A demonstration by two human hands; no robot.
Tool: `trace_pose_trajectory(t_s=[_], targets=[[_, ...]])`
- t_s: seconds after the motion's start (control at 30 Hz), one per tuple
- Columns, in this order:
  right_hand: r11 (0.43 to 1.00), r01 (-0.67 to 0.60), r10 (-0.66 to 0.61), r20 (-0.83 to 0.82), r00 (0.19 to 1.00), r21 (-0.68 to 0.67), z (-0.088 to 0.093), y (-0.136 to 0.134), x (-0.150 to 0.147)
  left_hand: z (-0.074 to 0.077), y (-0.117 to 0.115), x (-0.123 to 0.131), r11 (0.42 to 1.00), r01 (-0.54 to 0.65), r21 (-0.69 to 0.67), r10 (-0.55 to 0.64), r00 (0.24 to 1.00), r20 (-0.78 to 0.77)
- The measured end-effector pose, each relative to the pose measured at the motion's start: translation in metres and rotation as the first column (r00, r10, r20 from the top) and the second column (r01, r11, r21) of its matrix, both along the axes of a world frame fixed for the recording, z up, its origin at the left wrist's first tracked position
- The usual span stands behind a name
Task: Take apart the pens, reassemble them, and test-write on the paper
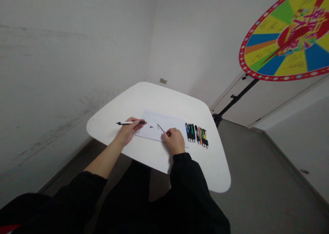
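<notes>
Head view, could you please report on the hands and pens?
Left hand holding slim white-and-black pen. Right hand holding thin dark stick. Small dark piece loose on white paper sheet between hands. Multicoloured pen row apart, at right.

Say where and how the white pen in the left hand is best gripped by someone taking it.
Probably pinch the white pen by its barrel, coming from the left: that slim, straight stretch sticks out clear of the left hand, which holds the pen nearer its right end.
</notes>
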State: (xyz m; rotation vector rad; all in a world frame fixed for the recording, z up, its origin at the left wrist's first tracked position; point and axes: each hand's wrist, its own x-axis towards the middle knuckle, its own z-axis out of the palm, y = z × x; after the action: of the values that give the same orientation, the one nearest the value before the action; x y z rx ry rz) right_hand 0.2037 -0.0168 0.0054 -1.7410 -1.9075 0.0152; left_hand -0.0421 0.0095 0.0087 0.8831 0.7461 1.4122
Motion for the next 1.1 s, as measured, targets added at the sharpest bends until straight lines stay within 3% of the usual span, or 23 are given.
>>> trace_pose_trajectory(t_s=[0.3,0.43,0.63,0.8,0.97,1.1], targets=[[0.995,-0.011,0.018,-0.066,0.998,0.095,-0.006,0.006,0.004,-0.001,-0.001,0.0,1.0,0.018,0.008,-0.017,1.0,-0.025],[0.992,-0.002,0.013,-0.089,0.996,0.122,-0.009,0.007,0.006,-0.002,-0.006,0.002,0.997,0.073,0.022,-0.07,0.989,-0.13],[0.992,-0.027,0.037,-0.08,0.996,0.121,-0.01,0.008,0.006,0.0,-0.012,0.008,0.973,0.231,-0.024,-0.225,0.914,-0.339],[0.97,-0.185,0.193,-0.043,0.98,0.155,-0.007,0.004,0.0,0.002,-0.008,0.009,0.972,0.228,-0.052,-0.23,0.891,-0.391],[0.897,-0.43,0.427,0.052,0.903,0.105,-0.002,-0.002,-0.014,0.003,-0.002,0.014,0.97,0.239,-0.047,-0.234,0.863,-0.448],[0.875,-0.48,0.47,0.121,0.874,0.066,-0.003,-0.003,-0.021,0.009,0.0,0.02,0.966,0.257,-0.041,-0.236,0.799,-0.554]])
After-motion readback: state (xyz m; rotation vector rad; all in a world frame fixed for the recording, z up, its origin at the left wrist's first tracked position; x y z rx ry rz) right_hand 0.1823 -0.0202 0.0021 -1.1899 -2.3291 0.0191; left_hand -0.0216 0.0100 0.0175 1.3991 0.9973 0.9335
